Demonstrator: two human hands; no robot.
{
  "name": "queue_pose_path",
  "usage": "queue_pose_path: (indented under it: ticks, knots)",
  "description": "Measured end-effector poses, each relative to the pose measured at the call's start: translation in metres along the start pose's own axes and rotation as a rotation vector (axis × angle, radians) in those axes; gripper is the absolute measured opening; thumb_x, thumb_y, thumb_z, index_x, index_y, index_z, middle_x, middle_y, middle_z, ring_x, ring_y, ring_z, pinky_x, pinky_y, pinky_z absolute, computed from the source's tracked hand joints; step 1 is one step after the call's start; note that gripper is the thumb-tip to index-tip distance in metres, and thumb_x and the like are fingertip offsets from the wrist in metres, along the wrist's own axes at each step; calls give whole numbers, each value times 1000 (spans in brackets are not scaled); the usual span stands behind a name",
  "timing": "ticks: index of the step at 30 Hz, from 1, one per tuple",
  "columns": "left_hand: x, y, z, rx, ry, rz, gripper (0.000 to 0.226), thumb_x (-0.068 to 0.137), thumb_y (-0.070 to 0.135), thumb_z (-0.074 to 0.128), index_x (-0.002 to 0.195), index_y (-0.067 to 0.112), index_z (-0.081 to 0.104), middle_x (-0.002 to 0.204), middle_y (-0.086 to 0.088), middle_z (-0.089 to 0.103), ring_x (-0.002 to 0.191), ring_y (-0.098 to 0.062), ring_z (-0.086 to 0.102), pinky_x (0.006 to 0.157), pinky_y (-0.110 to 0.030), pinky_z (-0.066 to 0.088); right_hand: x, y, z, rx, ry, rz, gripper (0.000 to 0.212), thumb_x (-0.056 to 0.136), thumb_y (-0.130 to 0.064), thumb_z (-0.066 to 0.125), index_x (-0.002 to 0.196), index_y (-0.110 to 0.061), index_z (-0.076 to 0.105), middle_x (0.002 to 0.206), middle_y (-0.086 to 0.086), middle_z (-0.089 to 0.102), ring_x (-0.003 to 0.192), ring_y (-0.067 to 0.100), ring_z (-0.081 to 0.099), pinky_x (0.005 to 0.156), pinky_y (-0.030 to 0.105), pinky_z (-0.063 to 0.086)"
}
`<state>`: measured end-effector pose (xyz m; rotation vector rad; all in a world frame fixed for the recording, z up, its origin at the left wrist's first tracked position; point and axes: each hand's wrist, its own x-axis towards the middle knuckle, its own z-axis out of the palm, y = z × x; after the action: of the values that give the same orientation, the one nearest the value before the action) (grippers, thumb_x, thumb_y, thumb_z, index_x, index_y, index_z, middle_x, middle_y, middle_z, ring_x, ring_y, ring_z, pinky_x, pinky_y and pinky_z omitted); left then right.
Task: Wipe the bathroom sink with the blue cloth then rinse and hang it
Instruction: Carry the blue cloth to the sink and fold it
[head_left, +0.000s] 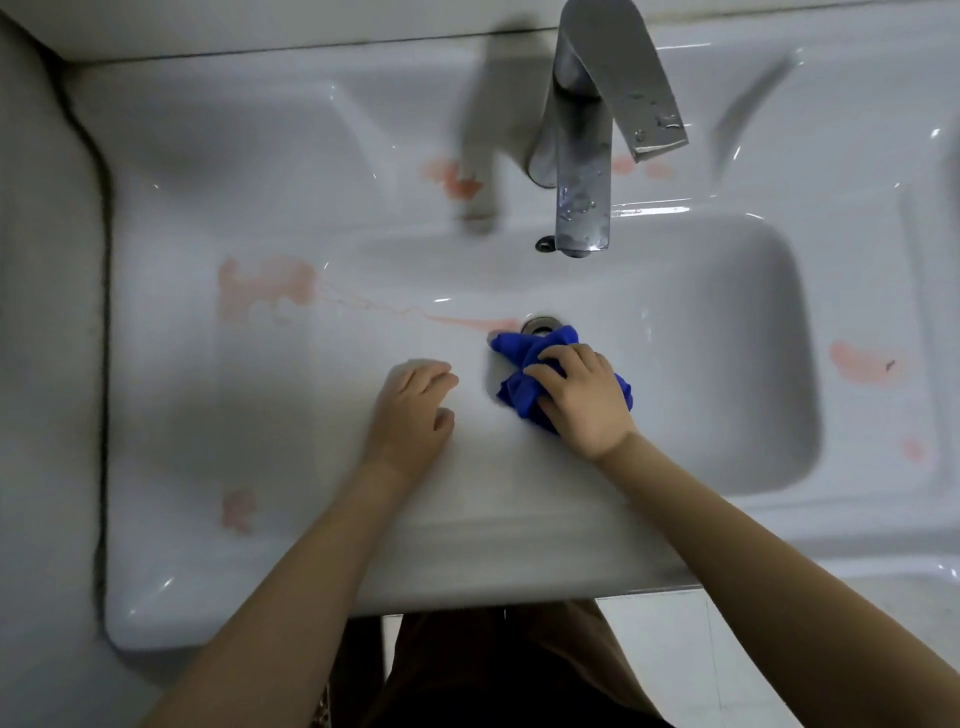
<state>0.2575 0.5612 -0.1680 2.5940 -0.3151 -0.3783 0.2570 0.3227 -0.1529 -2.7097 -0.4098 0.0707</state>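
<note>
While the right hand (576, 397) bunches the blue cloth (524, 364) in curled fingers at six o'clock of the drain (537, 325), left hand (415, 410) resting loose-fingered, pink stains (265, 286) on the sink (727, 467) at nine and three o'clock say wiping's barely begun.

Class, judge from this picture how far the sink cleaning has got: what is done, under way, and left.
Done: nothing clearly. Under way: the right hand grips the bunched blue cloth beside the drain, at the end of a pink streak. Left: pink stains on both sides of the sink, then rinsing and hanging the cloth.
</note>
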Motion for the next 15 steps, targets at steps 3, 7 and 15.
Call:
queue_pose_path:
  ticks: [3, 7, 15]
  knots:
    - [0, 3, -2, -20, 12, -10, 44, 69, 6, 56, 111, 5, 70, 122, -9, 65, 117, -22, 46, 107, -26, 31, 4, -2, -31, 406, 36, 293, 20, 89, -13, 50, 96, -11, 68, 99, 2, 68, 88, 20, 60, 79, 30, 47]
    - [1, 4, -2, -27, 11, -16, 44, 69, 6, 55, 111, 7, 70, 122, -7, 65, 118, -26, 49, 107, -28, 33, 7, 22, -70, 686, 265, 665, 21, 91, -1, 45, 91, -14, 61, 81, -6, 62, 72, 4, 55, 66, 12, 42]
    - [2, 3, 3, -26, 22, -40, 44, 69, 14, 50, 107, 6, 70, 118, -7, 66, 114, -26, 54, 105, -26, 32, -10, 87, -80, 494, 37, 865, 36, 90, -8, 48, 125, -11, 56, 111, 0, 58, 98, 19, 56, 79, 23, 43]
